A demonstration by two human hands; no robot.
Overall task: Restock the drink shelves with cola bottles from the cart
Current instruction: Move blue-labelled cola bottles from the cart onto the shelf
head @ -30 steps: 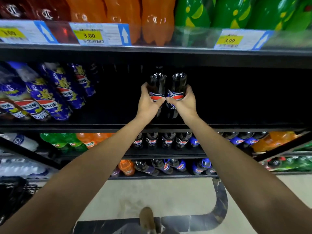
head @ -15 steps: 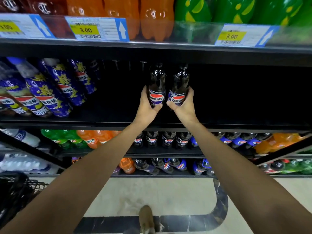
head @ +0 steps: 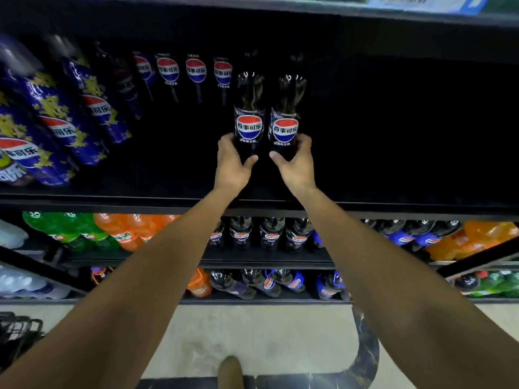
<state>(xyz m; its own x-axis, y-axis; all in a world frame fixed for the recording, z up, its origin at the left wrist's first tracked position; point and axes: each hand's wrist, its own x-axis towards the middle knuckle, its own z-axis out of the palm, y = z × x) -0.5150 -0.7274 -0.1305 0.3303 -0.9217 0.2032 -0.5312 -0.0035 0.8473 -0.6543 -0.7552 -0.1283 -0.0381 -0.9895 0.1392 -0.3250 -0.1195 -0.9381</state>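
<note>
We work at the middle shelf [head: 112, 202], the widest thing before us, with the cart [head: 16, 335] low at our left, only its wire edge in view. Blue bottles [head: 64, 116] fill the shelf's left end, and a back row [head: 196, 71] of cola stands deeper in, labels facing out. Our two cola bottles are side by side just right of that row: the left bottle [head: 249, 116] and the right bottle [head: 286, 119], both upright, labels forward, close together. Our left hand [head: 231, 164] wraps the lower body of the left one and our right hand [head: 295, 164] wraps the right one, with fingers curled round the outer sides and thumbs [head: 250, 161] pressed across the fronts. We cannot tell whether the bases rest on the shelf; they are lost in the dark behind our hands. To do this well, we judge that we should set both bases down flat before loosening, slide the pair back in line with the row, keep the labels square to the front, and release one hand at a time so neither bottle tips into its neighbour.
</note>
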